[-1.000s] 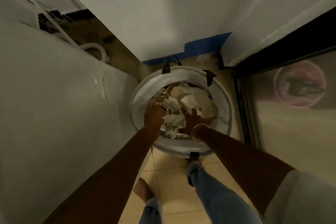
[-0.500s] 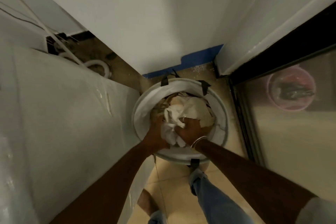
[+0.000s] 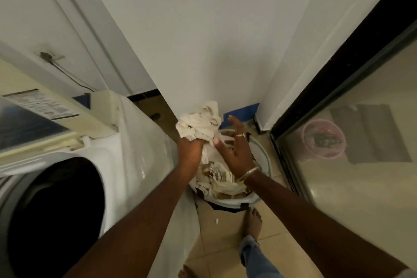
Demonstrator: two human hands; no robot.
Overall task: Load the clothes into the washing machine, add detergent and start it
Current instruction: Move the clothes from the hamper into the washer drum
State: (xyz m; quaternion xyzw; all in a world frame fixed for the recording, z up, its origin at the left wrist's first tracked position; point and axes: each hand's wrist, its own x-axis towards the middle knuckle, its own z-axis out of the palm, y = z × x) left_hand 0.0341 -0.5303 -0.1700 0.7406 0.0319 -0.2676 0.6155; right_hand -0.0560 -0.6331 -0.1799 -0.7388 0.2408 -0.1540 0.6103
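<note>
Left hand (image 3: pixel 190 152) grips a cream bundle of clothes (image 3: pixel 198 123), held above the basket (image 3: pixel 267 161). Right hand (image 3: pixel 237 153) is spread wide just beside the bundle, holding nothing. We read this as the carry to the washer (image 3: pixel 135 142). We'd cup the right hand under the hanging cloth so nothing drops, then swing left into the drum (image 3: pixel 56 210). Basket holds more clothes, with a striped piece (image 3: pixel 216 174) on top. Drum is dark, so we can't tell what's inside.
</note>
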